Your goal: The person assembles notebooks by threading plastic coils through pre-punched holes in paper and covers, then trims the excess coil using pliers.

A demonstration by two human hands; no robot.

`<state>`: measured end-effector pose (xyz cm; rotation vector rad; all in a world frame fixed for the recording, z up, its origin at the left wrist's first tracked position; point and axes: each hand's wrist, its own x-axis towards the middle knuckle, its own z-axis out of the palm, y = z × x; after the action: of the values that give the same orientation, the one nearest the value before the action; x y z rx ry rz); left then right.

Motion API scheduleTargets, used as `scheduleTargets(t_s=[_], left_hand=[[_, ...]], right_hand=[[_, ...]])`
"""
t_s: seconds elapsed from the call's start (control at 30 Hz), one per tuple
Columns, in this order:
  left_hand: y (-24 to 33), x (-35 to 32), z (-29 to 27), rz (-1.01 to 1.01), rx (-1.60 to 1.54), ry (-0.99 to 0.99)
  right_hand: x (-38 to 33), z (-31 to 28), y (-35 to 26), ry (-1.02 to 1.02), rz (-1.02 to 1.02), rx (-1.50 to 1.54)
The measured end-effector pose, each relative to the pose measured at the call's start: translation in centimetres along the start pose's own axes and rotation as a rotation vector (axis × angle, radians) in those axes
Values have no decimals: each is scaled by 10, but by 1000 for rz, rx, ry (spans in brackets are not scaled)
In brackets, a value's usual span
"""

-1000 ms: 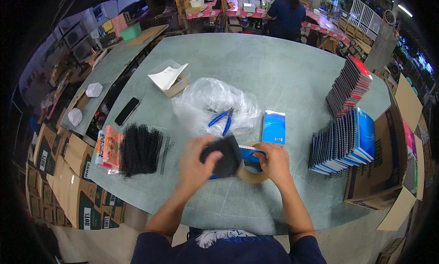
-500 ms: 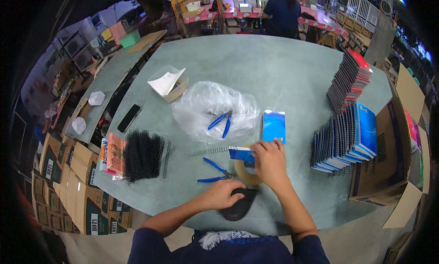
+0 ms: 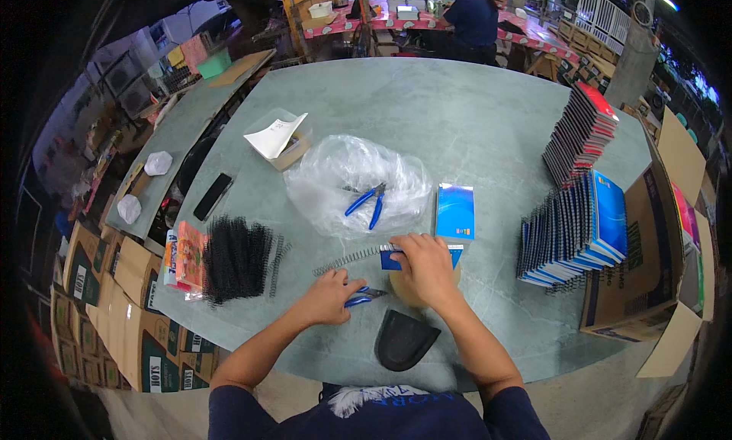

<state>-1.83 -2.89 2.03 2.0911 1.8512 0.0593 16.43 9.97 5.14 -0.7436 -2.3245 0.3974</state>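
The right grip is clasped over a blue notebook, thumb across its cover and fingers at the far edge. The notebook lies just under this grip, above a tape roll that shows on the grip's near side. A loose coil runs out from the notebook's far edge to the left, ending just beyond the left grip. The left grip has its fingers curled on blue-handled pliers, the jaws directed right at the tape roll; I cannot tell whether it has clenched fully.

Nearer the body than both grips, a black rounded piece sits close to the near edge of the surface. Beyond the right grip is another blue notebook; beyond and between the grips, a plastic bag bears a second pair of pliers, limiting room on that side. Left of the left grip, past a strip of free room, is a pile of black coils. Right of the right grip, a wider free stretch reaches the stacked blue notebooks, with a carton at the right edge.
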Motion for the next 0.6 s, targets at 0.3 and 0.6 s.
scheduleTargets(t_s=[0.3,0.6], left_hand=[[49,-2,-53,-99,-182,512],[58,1,-61,-150,103,482]], right_hand=[[1,-1,-1,73,36,33],[0,-1,-4,109,-6,23]])
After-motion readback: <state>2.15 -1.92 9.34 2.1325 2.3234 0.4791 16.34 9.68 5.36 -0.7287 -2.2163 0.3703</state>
